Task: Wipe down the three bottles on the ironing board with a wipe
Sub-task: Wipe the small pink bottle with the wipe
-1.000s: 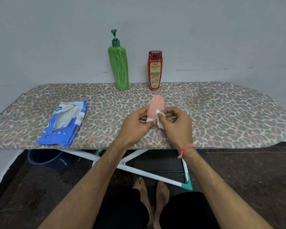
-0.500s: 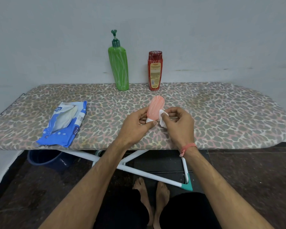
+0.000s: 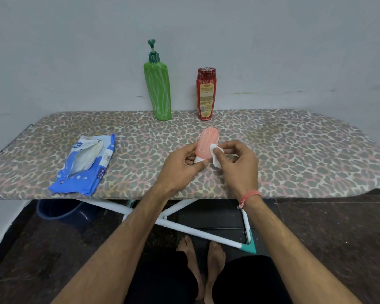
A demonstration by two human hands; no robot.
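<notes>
A small pink bottle (image 3: 207, 143) with a white cap is held just above the ironing board (image 3: 294, 154), cap end toward me. My left hand (image 3: 180, 170) grips it at the cap end. My right hand (image 3: 237, 167) pinches a white wipe (image 3: 215, 155) against the bottle's right side. At the far edge by the wall stand a tall green pump bottle (image 3: 159, 88) and, to its right, a red bottle (image 3: 206, 94) with a yellow label, both upright and untouched.
A blue pack of wipes (image 3: 86, 165) lies open on the board's left part. Under the board are its white legs (image 3: 184, 227), a dark blue bucket (image 3: 57, 210) at the left, and my bare feet (image 3: 200, 266) on the dark floor.
My right hand has slid the wipe a little up the pink bottle's right side. The left hand keeps its hold; the other bottles have not moved.
</notes>
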